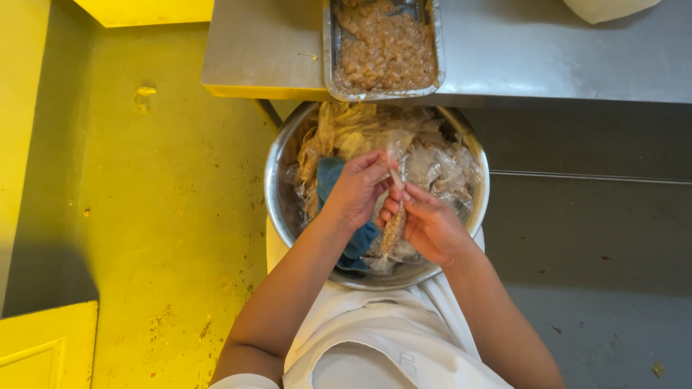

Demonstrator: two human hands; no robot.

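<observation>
A clear plastic pouch (394, 223) with brownish food inside is held between both hands over a large steel bowl (277, 169). My left hand (357, 189) pinches the pouch's upper end. My right hand (427, 225) grips its lower part from the right side. The bowl rests in my lap and is filled with crumpled plastic bags (440, 166) and a blue cloth (328, 176). Beyond the bowl, a rectangular metal tray (330, 43) full of the same brownish food sits on a steel table.
The steel table (548, 50) spans the top of the view, its edge just above the bowl. A yellow floor (166, 202) lies to the left, grey floor (598, 238) to the right. My white apron (382, 338) covers the bottom centre.
</observation>
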